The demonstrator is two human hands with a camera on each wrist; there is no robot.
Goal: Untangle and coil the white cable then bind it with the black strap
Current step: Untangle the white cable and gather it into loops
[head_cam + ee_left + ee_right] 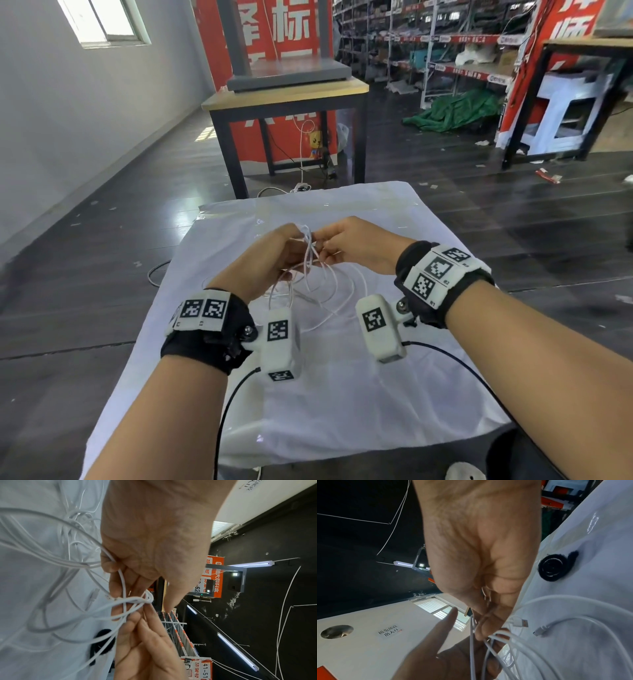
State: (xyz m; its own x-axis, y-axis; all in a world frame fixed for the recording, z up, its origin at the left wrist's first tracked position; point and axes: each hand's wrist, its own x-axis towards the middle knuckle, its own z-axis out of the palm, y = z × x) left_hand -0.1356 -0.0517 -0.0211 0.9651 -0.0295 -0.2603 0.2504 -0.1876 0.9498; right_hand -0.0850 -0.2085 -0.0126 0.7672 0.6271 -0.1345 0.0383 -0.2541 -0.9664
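The thin white cable is held raised above the white cloth-covered table, its knotted crossing pinched between the two hands so that the snarl can be worked apart while the slack loops hang down to the cloth. The left hand is closed with curled fingers round several strands just beside the knot; the right hand is closed too, its fingertips nipping the bunched strands at the crossing. Both free plugs, a flat USB plug and a smaller plug, lie on the cloth below the knot, so the ends seem free to be fed back through. The rolled black fabric strap lies on the cloth apart from the knot, untouched, presumably kept for binding later. The hanging loops crossing each other beneath the knot are judged the chief hindrance. Beyond the knot a wooden-topped side table and warehouse shelving are seen.
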